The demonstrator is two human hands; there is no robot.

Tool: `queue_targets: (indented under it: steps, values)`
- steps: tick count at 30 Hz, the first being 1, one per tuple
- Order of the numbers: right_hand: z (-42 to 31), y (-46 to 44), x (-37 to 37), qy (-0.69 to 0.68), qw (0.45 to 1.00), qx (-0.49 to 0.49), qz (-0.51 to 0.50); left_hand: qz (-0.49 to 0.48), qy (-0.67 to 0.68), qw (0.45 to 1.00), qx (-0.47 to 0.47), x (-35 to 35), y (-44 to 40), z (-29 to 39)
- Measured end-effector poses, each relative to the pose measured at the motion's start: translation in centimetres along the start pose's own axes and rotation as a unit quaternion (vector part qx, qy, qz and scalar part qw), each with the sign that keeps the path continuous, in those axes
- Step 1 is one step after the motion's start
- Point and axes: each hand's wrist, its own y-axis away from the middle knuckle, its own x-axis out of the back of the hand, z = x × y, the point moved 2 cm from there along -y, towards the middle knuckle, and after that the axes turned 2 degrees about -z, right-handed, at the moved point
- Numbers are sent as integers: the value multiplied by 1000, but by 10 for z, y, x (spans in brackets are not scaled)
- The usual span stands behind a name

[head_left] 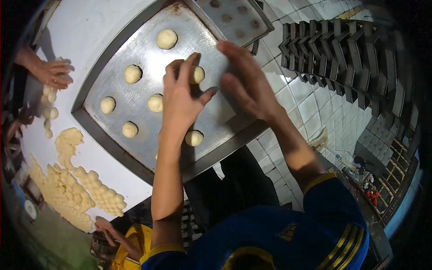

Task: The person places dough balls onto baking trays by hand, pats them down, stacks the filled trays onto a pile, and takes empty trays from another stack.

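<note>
"adidas" reads in yellow on the navy-blue, yellow-striped fabric jersey (265, 231). The left hand (198, 74) arches its fingers and thumb about a smooth, round, pale-yellow dough ball (197, 75) on the scuffed, raised-rim grey metal tray (148, 54); I cannot tell whether it grips. The blurred right hand (227, 63) is open nearby. Lumpy, pale-yellow dough (65, 191) covers part of the smooth white worktop (105, 157).

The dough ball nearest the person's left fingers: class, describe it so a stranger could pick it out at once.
Find the big metal tray, then the left hand over it. The pale dough ball, unlike its neighbours, shows between that hand's thumb and forefinger.
</note>
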Motion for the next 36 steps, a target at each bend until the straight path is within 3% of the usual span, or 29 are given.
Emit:
queue_targets:
  steps: [1,2,4,6,12,14,15,19,20,21,22,24,26,27,28,29,30,33,35,36]
  values:
    - [-1,-3,-10,95,994,43,-17,52,-17,998,-6,9,7,-2]
    - [-2,-10,-21,92,995,42,-17,104,-33,994,-13,19,15,-6]
    - [-9,-24,-49,224,958,138,-112,159,16,987,3,42,31,-21]
    - [4,-29,-74,254,947,168,-104,204,-4,976,83,66,52,-33]
    - [37,-31,-94,300,917,204,-167,304,38,946,105,118,123,-68]
    - [47,-44,-87,75,971,66,-215,342,96,927,120,129,144,-66]
    - [51,-44,-73,-193,959,-7,-206,358,92,921,127,134,157,-71]
    - [38,-55,-49,-226,963,-35,-144,410,94,892,165,142,217,-113]
    - [31,-51,-51,-43,985,21,-167,414,98,889,168,139,231,-124]
    - [22,-47,-56,141,970,78,-183,417,101,882,192,135,245,-136]
    - [23,-40,-68,145,968,81,-186,421,105,875,215,132,258,-150]
    - [32,-25,-96,313,918,144,-198,400,51,882,245,125,282,-172]
    - [35,-37,-90,367,889,136,-236,388,9,885,258,120,298,-189]
    - [30,-49,-85,104,980,17,-168,392,16,882,260,118,305,-198]
    - [25,-57,-82,-169,977,-103,-83,388,28,880,272,116,310,-208]
    - [14,-61,-75,-248,965,-90,11,384,38,878,282,113,313,-218]
    - [-11,-75,-69,-267,957,-103,53,390,43,876,280,110,314,-226]
    - [-68,-116,-88,-244,969,-22,32,396,-18,883,252,94,316,-257]
    - [-111,-152,-133,-166,983,26,-67,404,-166,877,201,94,315,-268]
    - [-133,-177,-162,-183,978,44,-87,389,-177,880,207,96,314,-266]
